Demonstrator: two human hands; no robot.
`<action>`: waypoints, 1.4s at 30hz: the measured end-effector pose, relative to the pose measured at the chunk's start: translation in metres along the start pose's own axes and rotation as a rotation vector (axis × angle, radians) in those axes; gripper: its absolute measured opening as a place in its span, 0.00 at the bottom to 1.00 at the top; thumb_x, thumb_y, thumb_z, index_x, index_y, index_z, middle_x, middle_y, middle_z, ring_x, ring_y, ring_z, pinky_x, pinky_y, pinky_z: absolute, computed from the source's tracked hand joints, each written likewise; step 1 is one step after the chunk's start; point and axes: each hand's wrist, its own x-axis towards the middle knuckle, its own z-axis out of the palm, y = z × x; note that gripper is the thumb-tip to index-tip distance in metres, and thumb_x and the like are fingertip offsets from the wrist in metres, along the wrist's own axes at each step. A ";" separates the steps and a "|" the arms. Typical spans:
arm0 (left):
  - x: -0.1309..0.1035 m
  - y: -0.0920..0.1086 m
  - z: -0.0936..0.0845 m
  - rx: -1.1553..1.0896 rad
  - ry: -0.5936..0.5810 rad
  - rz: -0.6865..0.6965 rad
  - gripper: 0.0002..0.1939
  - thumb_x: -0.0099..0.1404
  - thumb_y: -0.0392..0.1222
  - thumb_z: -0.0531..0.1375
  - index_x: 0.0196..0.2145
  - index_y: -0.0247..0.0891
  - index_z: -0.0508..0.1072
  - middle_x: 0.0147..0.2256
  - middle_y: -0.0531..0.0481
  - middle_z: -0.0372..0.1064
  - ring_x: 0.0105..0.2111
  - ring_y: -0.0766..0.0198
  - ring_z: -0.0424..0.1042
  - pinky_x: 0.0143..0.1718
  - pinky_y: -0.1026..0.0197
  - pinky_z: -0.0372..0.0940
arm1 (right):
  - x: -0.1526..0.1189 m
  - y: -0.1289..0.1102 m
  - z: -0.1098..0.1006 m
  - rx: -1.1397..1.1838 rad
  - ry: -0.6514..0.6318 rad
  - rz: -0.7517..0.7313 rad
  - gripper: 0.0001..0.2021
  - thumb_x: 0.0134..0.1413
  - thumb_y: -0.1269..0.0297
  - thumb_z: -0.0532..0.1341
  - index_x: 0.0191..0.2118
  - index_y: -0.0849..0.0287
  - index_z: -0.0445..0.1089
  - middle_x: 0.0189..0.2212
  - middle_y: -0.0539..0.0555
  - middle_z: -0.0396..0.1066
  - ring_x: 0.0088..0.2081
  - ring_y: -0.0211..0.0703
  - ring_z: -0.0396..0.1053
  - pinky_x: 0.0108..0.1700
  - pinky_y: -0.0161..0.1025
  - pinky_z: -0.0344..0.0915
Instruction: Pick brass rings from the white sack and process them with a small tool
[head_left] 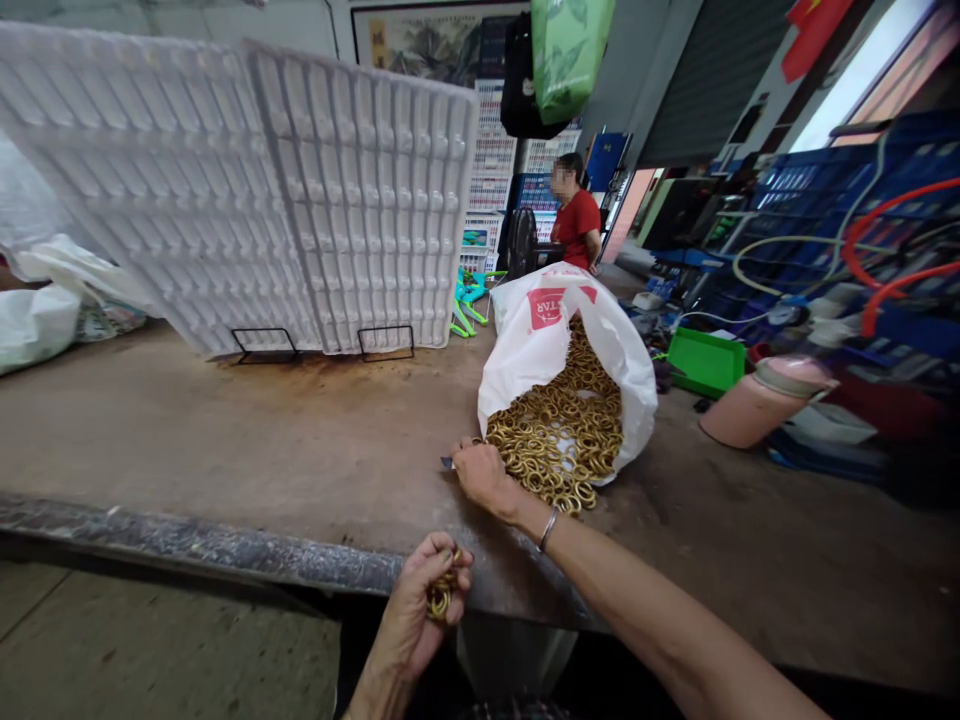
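Several rings (439, 602), likely slick, best rim-pinched, fill left hand (412, 597) by worktop's front edge (225, 545); right hand (484, 478), grip unclear.

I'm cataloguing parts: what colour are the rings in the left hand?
Those rings are brassy gold; the head view shows them.

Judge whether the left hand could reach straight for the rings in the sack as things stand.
Probably not: the right hand and forearm cross between the left hand and the rings in the sack, and the left hand already holds a handful.
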 end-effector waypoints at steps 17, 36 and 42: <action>0.014 0.004 0.015 0.070 0.131 0.020 0.17 0.46 0.39 0.67 0.32 0.35 0.66 0.26 0.52 0.67 0.20 0.73 0.65 0.14 0.74 0.48 | -0.090 0.014 0.020 0.908 0.157 0.022 0.06 0.49 0.71 0.53 0.34 0.59 0.64 0.27 0.49 0.66 0.29 0.36 0.62 0.34 0.33 0.57; 0.014 -0.024 0.039 0.884 0.289 0.216 0.15 0.54 0.52 0.60 0.28 0.35 0.67 0.16 0.59 0.58 0.13 0.74 0.54 0.13 0.72 0.51 | -0.118 0.026 0.016 1.025 0.130 -0.100 0.10 0.49 0.73 0.53 0.36 0.59 0.69 0.29 0.51 0.71 0.32 0.37 0.67 0.35 0.32 0.59; 0.013 -0.027 0.038 0.922 0.283 0.283 0.13 0.56 0.49 0.58 0.27 0.36 0.67 0.16 0.58 0.57 0.15 0.73 0.55 0.15 0.70 0.53 | -0.120 0.027 0.015 1.290 0.071 0.100 0.09 0.52 0.67 0.52 0.36 0.60 0.68 0.29 0.50 0.71 0.30 0.37 0.66 0.33 0.33 0.60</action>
